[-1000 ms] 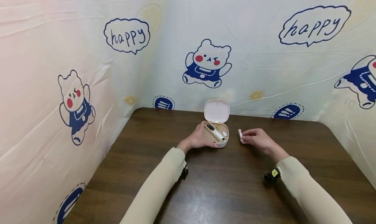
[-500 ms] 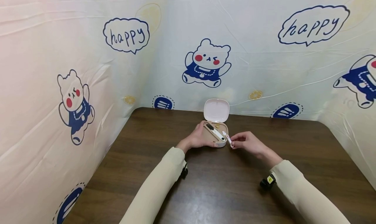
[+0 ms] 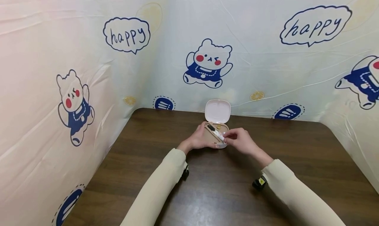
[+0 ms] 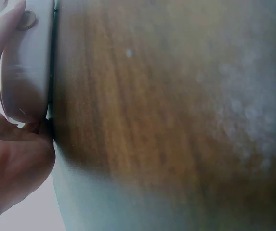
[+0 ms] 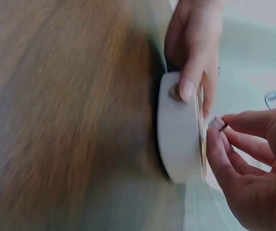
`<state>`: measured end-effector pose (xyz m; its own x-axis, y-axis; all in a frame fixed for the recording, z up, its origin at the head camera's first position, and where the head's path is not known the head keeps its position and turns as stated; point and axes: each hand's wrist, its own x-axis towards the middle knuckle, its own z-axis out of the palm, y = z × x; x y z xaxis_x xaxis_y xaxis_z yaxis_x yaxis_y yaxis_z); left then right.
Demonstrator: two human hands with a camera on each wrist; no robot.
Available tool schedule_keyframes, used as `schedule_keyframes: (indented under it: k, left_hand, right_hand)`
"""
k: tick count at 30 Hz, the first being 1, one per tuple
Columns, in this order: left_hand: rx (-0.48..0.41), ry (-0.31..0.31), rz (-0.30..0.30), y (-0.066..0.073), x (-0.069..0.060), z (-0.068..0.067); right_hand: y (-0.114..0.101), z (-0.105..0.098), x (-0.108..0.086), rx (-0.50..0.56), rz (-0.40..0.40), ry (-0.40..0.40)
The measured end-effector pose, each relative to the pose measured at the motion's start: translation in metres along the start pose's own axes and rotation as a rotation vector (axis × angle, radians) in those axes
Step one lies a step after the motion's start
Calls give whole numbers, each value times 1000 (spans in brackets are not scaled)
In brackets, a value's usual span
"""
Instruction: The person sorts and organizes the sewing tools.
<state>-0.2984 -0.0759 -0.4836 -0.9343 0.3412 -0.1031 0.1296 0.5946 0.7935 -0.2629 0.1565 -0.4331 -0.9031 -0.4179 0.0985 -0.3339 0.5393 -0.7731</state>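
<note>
An open white case (image 3: 222,146) with a beige inside stands on the table. My left hand (image 3: 199,138) grips its left side, thumb at the front wall and fingers towards the back. My right hand (image 3: 241,141) is over the case's right part, pinching a slim pink-and-white piece (image 5: 217,123) between thumb and fingertips. In the head view that piece lies partly over a black-and-white tool (image 3: 211,128) in the case. Behind the tool sits a small yellow item (image 3: 218,126). My right fingers partly hide the case's right side.
The case's lid (image 3: 217,111) stands raised at the back, close to the printed cloth (image 3: 177,64) that hangs behind and beside the table. The brown wooden table (image 3: 201,189) reaches out on both sides. Dark devices sit at both wrists.
My right hand has moved left from the table beside the case to over it, carrying the slim pink-and-white piece. My left hand has stayed on the case.
</note>
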Motion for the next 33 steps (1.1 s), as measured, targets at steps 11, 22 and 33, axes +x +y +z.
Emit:
schedule_keyframes:
  k: [11,22,33]
  left_hand:
    - [-44,3,42,2,-2,-2]
    - [-36,4,50,4,-2,-4]
    - [-129,43,42,2,-2,-15]
  right_hand:
    - [-22,40,26,-263,-135,121]
    - [-26,54,37,-441,-293,186]
    - [-27,20,26,-352,-139,171]
